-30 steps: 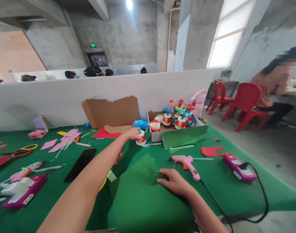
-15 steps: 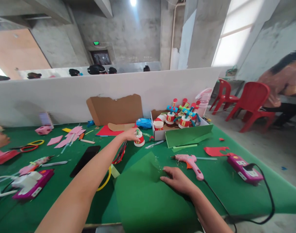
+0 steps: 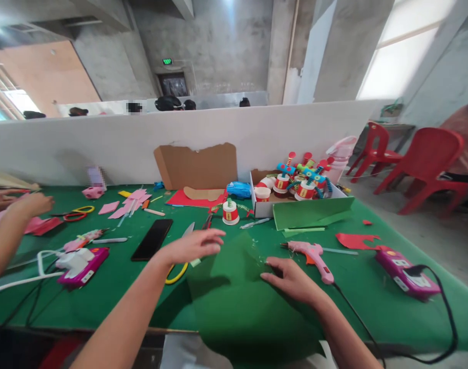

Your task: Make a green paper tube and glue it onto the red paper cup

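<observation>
My left hand (image 3: 195, 246) hovers above the left side of a green paper sheet (image 3: 234, 307), fingers stretched out and apart, with nothing in it. My right hand (image 3: 290, 277) has its thumb and curled fingers on the right edge of that sheet, which reaches over the table's front edge. Past my left hand, an upturned red-and-white paper cup (image 3: 230, 212) stands on the table with green coiled paper strips on its top and sides. Scissors with yellow handles (image 3: 177, 275) lie partly hidden under my left hand. A pink glue gun (image 3: 313, 259) lies right of my right hand.
A box (image 3: 262, 209) of finished cup figures (image 3: 306, 189) stands at the back, with a folded green sheet (image 3: 313, 211) before it. Purple power strips (image 3: 406, 274) lie at both sides. A black phone (image 3: 152, 240) lies left. Another person's hands (image 3: 30, 207) work at far left.
My left hand has let go of the paper cup and drawn back toward me over the green sheet. The cup now stands free. My right hand stays at the sheet; the view has shifted left.
</observation>
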### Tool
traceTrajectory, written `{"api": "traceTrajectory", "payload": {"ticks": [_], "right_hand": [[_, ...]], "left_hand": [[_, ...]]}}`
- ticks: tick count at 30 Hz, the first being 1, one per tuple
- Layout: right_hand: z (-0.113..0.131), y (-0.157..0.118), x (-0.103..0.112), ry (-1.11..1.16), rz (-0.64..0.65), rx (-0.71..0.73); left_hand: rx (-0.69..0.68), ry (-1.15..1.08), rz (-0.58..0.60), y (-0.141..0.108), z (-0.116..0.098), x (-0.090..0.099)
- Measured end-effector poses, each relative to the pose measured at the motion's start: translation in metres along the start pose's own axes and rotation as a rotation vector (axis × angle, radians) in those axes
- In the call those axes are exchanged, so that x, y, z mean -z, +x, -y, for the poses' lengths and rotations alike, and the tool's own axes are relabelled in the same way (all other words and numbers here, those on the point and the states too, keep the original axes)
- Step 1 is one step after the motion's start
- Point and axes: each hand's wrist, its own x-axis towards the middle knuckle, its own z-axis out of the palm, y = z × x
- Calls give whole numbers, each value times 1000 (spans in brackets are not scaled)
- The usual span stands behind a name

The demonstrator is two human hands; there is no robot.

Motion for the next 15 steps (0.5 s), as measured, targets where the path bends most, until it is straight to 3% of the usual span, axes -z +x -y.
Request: {"api": "traceTrajectory", "payload": {"ticks": [3, 5, 8, 11, 15], "right_hand": [[5, 5, 2, -6, -52, 36], [6, 9, 2, -29, -81, 48], [5, 14, 1, -78, -124, 44], [0, 18, 4, -49, -254, 2], [-9, 24, 9, 134, -450, -130]], "left_hand": [[98, -42, -117, -20, 10, -37], [116, -34, -202, -25, 14, -52], [117, -112, -294, -27, 18, -59], [133, -435, -418, -30, 22, -59], [-14, -842, -482, -33, 23, -65]]}}
